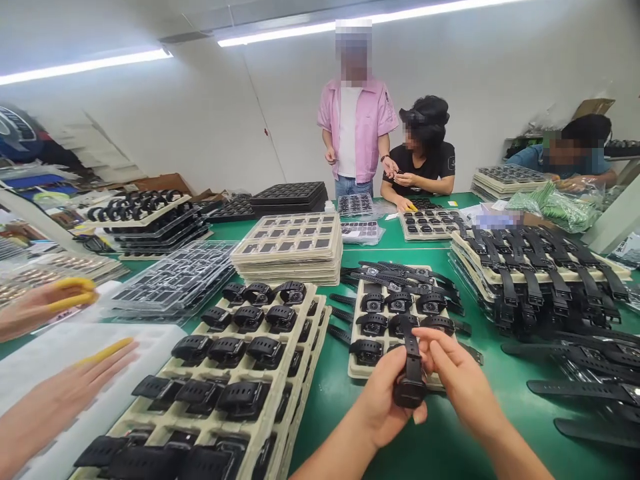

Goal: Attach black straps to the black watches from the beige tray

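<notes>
My left hand is closed around a black smartwatch, its case low in the palm and its strap pointing up and away from me. On the strap's right side, my right hand has bent fingers and thumb against the band. Just behind both hands lies a cream tray with rows of black watches, their sensor backs facing up and several straps hanging over the edges. To the left, a stack of cream trays carries watches with looped straps.
A co-worker's hands with yellow finger covers are at left over white foam. Stacked trays stand mid-table. More strapped watches pile up on trays and the green table at right. People are across the table.
</notes>
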The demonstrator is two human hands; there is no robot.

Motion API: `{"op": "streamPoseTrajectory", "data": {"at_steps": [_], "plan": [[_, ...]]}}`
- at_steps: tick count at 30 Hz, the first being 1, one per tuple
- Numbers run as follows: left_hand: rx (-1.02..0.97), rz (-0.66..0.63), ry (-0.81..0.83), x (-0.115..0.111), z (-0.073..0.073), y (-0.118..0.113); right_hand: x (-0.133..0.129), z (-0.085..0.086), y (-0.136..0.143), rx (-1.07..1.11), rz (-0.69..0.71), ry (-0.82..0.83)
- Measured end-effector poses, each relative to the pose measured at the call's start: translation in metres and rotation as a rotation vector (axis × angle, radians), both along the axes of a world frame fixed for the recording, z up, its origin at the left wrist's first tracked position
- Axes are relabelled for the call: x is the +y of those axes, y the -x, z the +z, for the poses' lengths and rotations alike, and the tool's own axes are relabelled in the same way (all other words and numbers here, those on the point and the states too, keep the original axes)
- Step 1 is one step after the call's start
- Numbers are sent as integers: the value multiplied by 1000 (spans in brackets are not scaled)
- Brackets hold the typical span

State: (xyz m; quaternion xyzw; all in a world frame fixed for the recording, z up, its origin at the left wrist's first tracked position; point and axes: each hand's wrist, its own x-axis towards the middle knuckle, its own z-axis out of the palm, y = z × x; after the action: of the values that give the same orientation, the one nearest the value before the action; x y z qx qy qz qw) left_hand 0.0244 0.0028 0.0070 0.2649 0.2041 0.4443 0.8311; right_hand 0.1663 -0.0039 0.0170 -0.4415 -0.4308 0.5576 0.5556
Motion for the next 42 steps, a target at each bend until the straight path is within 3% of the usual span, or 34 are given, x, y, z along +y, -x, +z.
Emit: {"op": "streamPoseTrajectory", "data": {"at_steps": [5,13,42], "plan": [[-46,11,15,1,2,3,-8,1,5,-112,-23,-111],[177,187,-193,-2,11,6,-21,-2,16,-183,-33,-145],[78,181,-85,-2,8,5,-20,-8,15,-205,15,-190]]}}
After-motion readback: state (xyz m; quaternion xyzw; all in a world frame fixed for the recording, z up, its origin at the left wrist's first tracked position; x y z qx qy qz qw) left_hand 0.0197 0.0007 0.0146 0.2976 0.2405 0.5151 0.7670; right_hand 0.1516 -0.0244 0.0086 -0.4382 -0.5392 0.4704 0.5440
